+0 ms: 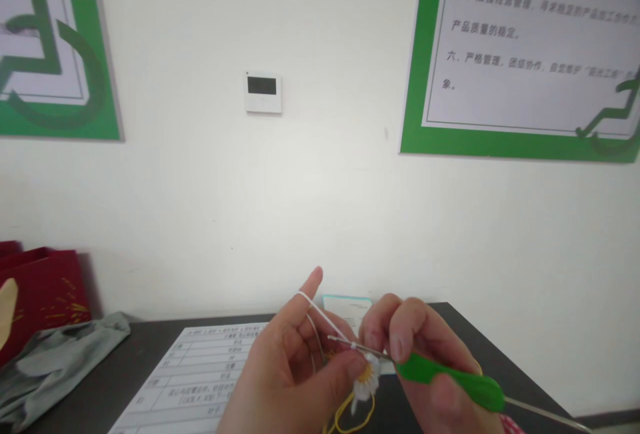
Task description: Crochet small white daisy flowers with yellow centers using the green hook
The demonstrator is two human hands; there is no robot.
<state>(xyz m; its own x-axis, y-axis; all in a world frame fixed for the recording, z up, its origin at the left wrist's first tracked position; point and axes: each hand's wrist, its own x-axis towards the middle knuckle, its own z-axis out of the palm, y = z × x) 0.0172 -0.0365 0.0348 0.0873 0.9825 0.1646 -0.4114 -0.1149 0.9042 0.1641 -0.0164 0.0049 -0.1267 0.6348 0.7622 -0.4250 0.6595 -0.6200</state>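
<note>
Red bag (pixel 47 287): your 8 to 9 o'clock, against the wall.
Left poster (pixel 107 114): 10 o'clock, green border, wheelchair symbol.
Grey cloth (pixel 70 361): 8 o'clock, crumpled, in front of the bag.
Printed sheet (pixel 200 374): 7 o'clock, flat on the dark table (pixel 150 334).
Wall unit (pixel 263 95): 11 o'clock, white, dark screen.
Left hand (pixel 280 367): 6 o'clock; your thumb and fingers are pinched together on the crocheted piece.
White yarn (pixel 323 312): over your raised left index finger, slanting toward 4 o'clock to the hook.
Crocheted piece (pixel 367 389): 5 o'clock, between your hands (white rim, yellow middle); yellow yarn (pixel 373 414) loops below it.
Right hand (pixel 435 341): 4 to 5 o'clock, clamped on the hook's green handle.
Crochet hook (pixel 470 385): tip toward 10 o'clock at the piece's top edge, rear shaft toward 4.
Right poster (pixel 500 137): 2 o'clock, green border, printed text.
</note>
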